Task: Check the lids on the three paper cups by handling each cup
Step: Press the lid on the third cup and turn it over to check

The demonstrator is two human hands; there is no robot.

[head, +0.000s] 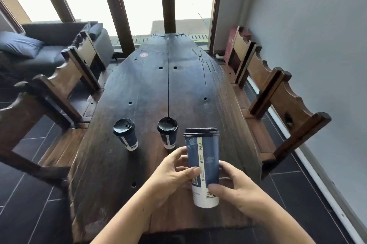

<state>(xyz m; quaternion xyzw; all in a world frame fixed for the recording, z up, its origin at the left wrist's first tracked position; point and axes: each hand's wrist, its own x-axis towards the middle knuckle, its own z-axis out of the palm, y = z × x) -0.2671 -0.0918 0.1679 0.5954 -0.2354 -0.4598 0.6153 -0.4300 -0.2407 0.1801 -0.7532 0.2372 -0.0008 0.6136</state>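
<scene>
Both hands — left hand (174, 172), right hand (236, 186) — grip the tall blue cup (203, 166) above the desk (119, 154), black lid (201, 131) on. Two lidded cups — left cup (127, 134), middle cup (168, 132) — stand just behind.

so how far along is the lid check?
Done: cannot tell. All three lids look on. In hand: one cup held off the table by left hand and right hand. Left cup and middle cup stand untouched.

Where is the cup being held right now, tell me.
In the head view, the held cup is low and right of centre, gripped between the left hand and right hand, nearer the camera than the two standing cups.
</scene>
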